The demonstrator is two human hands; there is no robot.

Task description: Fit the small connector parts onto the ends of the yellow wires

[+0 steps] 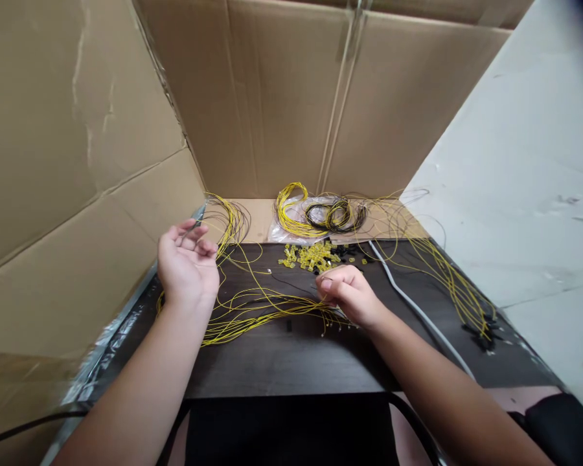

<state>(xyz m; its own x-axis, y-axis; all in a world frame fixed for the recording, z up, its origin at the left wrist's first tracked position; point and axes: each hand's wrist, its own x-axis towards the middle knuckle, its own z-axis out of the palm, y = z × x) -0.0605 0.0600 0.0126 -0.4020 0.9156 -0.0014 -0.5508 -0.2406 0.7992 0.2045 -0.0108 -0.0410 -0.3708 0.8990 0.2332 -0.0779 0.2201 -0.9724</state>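
Observation:
My left hand (188,262) is raised palm up at the left, fingers loosely curled and apart, with no held thing visible in it. Behind it hang coiled yellow wires (230,226). My right hand (346,292) is closed in a pinch over the middle of the table. A thin dark wire (291,285), with a small pale tip at its far end, runs to its fingers; the pinched part is hidden. Below both hands stretches a loose bundle of yellow wires (252,317), its small metal-tipped ends lying just under my right hand.
Small yellow plastic pieces (315,256) lie piled beside black ones at the back. Behind them, yellow and black wire coils (337,215) rest on a plastic bag. A grey cable (408,301) crosses the dark table (272,372). More wires with black connectors (480,333) lie right. Cardboard walls (272,97) enclose the back and left.

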